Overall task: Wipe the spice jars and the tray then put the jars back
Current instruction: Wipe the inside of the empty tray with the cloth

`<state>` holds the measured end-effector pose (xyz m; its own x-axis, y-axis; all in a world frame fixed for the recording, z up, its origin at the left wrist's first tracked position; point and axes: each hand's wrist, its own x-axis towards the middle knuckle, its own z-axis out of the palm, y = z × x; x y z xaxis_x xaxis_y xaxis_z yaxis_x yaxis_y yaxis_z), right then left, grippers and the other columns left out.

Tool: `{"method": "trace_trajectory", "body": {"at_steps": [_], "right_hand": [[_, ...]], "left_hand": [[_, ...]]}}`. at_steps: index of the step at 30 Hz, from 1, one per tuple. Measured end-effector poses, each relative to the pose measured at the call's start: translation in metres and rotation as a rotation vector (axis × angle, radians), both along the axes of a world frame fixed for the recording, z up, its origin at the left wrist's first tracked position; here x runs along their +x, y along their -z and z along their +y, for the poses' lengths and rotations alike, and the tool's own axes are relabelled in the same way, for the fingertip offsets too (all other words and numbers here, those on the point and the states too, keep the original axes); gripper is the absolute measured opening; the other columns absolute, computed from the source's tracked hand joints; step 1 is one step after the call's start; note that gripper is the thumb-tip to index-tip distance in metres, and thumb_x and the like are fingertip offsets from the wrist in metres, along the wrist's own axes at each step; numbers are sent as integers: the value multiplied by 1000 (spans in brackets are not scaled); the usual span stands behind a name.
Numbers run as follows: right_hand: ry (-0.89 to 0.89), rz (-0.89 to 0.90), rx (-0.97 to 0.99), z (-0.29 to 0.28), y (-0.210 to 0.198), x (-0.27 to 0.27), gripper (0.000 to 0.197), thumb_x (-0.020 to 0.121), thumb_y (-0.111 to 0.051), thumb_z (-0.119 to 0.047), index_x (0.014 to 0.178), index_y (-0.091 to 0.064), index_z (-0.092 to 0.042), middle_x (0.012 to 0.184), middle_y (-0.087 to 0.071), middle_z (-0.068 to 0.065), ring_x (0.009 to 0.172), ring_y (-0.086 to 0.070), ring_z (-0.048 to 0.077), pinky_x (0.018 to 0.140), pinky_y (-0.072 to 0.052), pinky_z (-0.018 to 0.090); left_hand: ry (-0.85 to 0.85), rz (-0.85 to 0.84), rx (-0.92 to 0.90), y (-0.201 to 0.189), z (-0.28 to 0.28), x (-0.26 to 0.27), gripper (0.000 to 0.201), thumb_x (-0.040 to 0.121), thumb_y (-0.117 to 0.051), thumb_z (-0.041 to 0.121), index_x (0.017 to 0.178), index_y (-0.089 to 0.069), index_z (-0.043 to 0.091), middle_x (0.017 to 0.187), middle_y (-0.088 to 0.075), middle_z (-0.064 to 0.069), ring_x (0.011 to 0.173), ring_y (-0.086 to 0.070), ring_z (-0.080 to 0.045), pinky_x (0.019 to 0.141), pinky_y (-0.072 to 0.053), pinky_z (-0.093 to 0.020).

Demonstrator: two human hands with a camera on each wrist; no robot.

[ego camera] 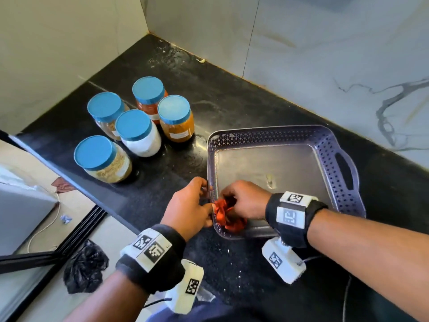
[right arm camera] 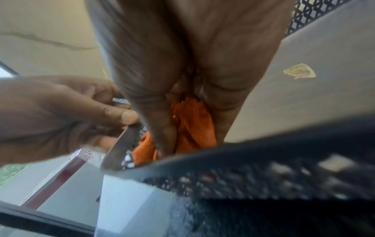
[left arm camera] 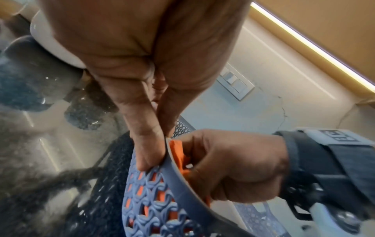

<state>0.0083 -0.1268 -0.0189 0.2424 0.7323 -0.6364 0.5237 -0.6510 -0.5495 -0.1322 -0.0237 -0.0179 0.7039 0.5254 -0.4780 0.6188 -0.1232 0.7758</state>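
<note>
A purple perforated tray (ego camera: 343, 163) sits on the black counter, with no jars in it. My right hand (ego camera: 246, 201) grips a bunched orange-red cloth (ego camera: 228, 217) inside the tray's near-left corner, pressed against the wall. My left hand (ego camera: 190, 205) pinches that corner's rim (left arm camera: 174, 173) from outside, thumb on the lattice. The cloth (right arm camera: 190, 125) shows between my right fingers and through the lattice holes (left arm camera: 142, 195). Several blue-lidded spice jars (ego camera: 137, 133) stand in a cluster left of the tray.
A small yellowish stain (ego camera: 270, 181) marks the tray floor. Marble walls meet at the far corner. The counter's front edge (ego camera: 76, 184) runs diagonally at left; below it lie a black bag (ego camera: 86, 266) and a white cable on the floor.
</note>
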Motion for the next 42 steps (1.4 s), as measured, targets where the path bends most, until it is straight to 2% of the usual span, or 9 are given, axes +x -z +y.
{"method": "trace_trajectory", "body": {"at_steps": [7, 11, 16, 21, 25, 32, 34, 37, 42], "right_hand": [[-293, -61, -33, -12, -21, -8, 19, 76, -66, -1, 83, -73, -18, 74, -65, 0, 68, -56, 16, 54, -41, 23], [-435, -119, -89, -31, -33, 9, 22, 76, -65, -2, 65, -63, -21, 59, -58, -6, 54, -50, 4, 55, -42, 22], [-456, -209, -221, -71, -33, 37, 23, 77, -55, -2, 88, -68, -19, 78, -65, -3, 73, -57, 17, 69, -52, 30], [-363, -234, -252, -79, -34, 30, 20, 80, -62, -8, 88, -67, -26, 75, -63, -8, 71, -57, 14, 61, -44, 23], [-266, -134, -99, -46, -26, -5, 29, 79, -67, -9, 105, -74, -18, 94, -74, 2, 85, -65, 21, 74, -53, 29], [-58, 24, 68, -37, -17, -23, 10, 91, -64, -19, 88, -72, -14, 82, -72, 2, 75, -63, 20, 70, -48, 32], [56, 134, 59, -45, -14, -20, 26, 98, -59, -28, 74, -66, -18, 71, -62, -4, 66, -52, 13, 67, -42, 31], [105, 138, 73, -48, -9, -18, 38, 99, -55, -48, 76, -64, -18, 70, -58, -7, 67, -50, 10, 68, -40, 30], [37, -35, 81, -44, -8, -24, 6, 92, -69, -23, 96, -73, -25, 80, -64, -12, 82, -58, 13, 68, -38, 23]], "left_hand": [[27, 136, -60, -8, 4, 9, 23, 90, -69, -1, 104, -54, 9, 93, -73, -19, 71, -76, -36, 66, -65, -51], [36, 142, -103, -9, 2, 8, 22, 93, -66, -1, 109, -52, 4, 99, -72, -23, 64, -71, -28, 68, -65, -50], [24, 147, -88, -6, 0, 7, 16, 96, -61, 1, 107, -52, 8, 98, -72, -21, 66, -69, -27, 70, -65, -50], [5, 122, -170, -8, 0, 4, 12, 100, -59, 3, 109, -53, 8, 91, -64, -15, 68, -66, -26, 66, -65, -44], [34, 114, -171, -7, -4, 6, 13, 101, -58, 1, 109, -51, 8, 89, -61, -13, 65, -64, -26, 62, -65, -43], [78, 150, -39, -11, 4, 15, 21, 98, -58, -1, 94, -48, 17, 93, -66, -13, 57, -70, -24, 51, -61, -35], [104, 176, -19, -12, 4, 18, 19, 98, -58, 1, 97, -49, 17, 96, -68, -14, 64, -74, -27, 58, -64, -40], [105, 167, -39, -12, 3, 20, 19, 98, -59, 1, 95, -49, 17, 97, -69, -16, 67, -73, -29, 61, -65, -43], [76, 152, -107, -14, 1, 20, 17, 100, -58, -1, 97, -49, 13, 90, -66, -16, 64, -70, -27, 57, -64, -38]]}}
